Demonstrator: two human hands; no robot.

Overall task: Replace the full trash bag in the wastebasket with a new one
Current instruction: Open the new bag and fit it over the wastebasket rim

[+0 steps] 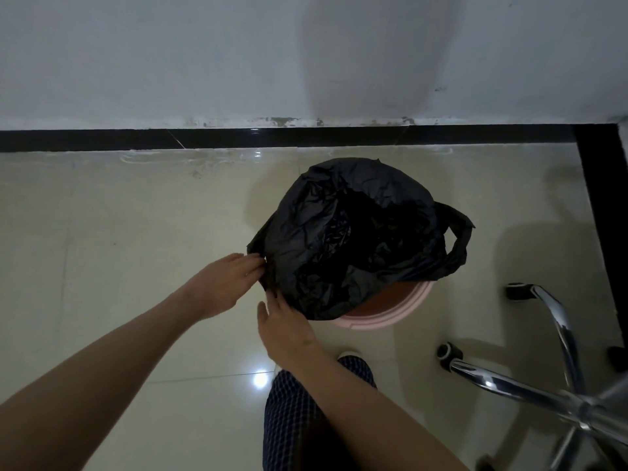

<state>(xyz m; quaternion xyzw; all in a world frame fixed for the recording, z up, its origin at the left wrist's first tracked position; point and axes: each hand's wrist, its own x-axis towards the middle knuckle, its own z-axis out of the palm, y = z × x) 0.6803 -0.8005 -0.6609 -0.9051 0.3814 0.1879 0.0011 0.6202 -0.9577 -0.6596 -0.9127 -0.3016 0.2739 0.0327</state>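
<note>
Black thin-film plastic forms the bag (353, 239), which sits draped over the pink bin (387, 316) on the tiled floor (119, 232), right of centre and near the dark skirting (272, 139) at the far wall. The film is crumpled and slack, so judge it light, soft and non-rigid: it will fold, slip and cling rather than hold shape, and it can tear if pulled against the rim. The mouth lies open over most of the bin; only the near-right arc of the rim and a patch of the reddish interior remain uncovered, so the bag is not fully seated. Whether the bag carries contents cannot be told from this view. Best grip points are the handle loops: one loop (458, 246) stands free at the right, and the opposite edge is gathered at the left. The left hand (224, 283) has its fingers closed together on that left edge, pinching the film. The right hand (289, 331) lies just beside the near-left edge with fingertips touching the film; whether it is clamped on it cannot be told. Count: one bag, one bin, one free loop visible, two hands. A chair base (557, 392) with chromed legs stands at the near right, apart from the bin; two casters are clearly seen.
</note>
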